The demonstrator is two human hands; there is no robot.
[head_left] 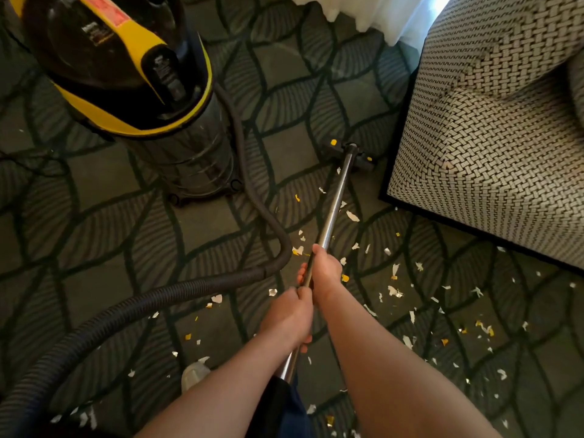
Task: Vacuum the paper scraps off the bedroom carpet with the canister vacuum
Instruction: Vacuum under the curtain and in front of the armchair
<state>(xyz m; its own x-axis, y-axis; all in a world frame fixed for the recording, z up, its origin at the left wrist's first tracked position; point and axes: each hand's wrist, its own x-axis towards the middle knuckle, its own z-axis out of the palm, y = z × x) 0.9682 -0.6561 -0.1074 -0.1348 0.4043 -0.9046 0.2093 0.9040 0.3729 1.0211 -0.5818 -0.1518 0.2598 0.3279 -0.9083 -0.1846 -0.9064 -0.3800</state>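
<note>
Currently, both hands grasp one metal wand (335,203). The right hand (325,270) is clenched round the tube farther down its length. The left hand (286,317) is clenched round it directly behind, nearer the body, with the two hands touching.

Component count:
- One canister vacuum (126,74), with a yellow-and-black head on a steel drum, stands upright on the carpet (94,232) at upper left.
- One black corrugated hose (94,324) leaves the drum base, bends left of the wand and sweeps to the lower left corner.
- One black floor nozzle (347,153) with a yellow mark sits at the wand's far end, flat on the carpet.
- The paper scraps (352,215), white and yellow, are too many to count exactly; several dozen are visible.

Scrap location: all visible scraps lie on the carpet on the person's side of the nozzle. A few lie beside the wand and near the hose bend. The densest spread is right of the right forearm, reaching close to the lower edge of the armchair (489,137).

Clearances: the nozzle sits between the drum base and the black bottom edge of the one woven-pattern armchair, near that chair's corner but apart from it. Bare patterned carpet extends beyond the nozzle to one white curtain (379,14) at the top edge. The hose loop bounds the working lane on the left and the chair edge bounds it on the right.
</note>
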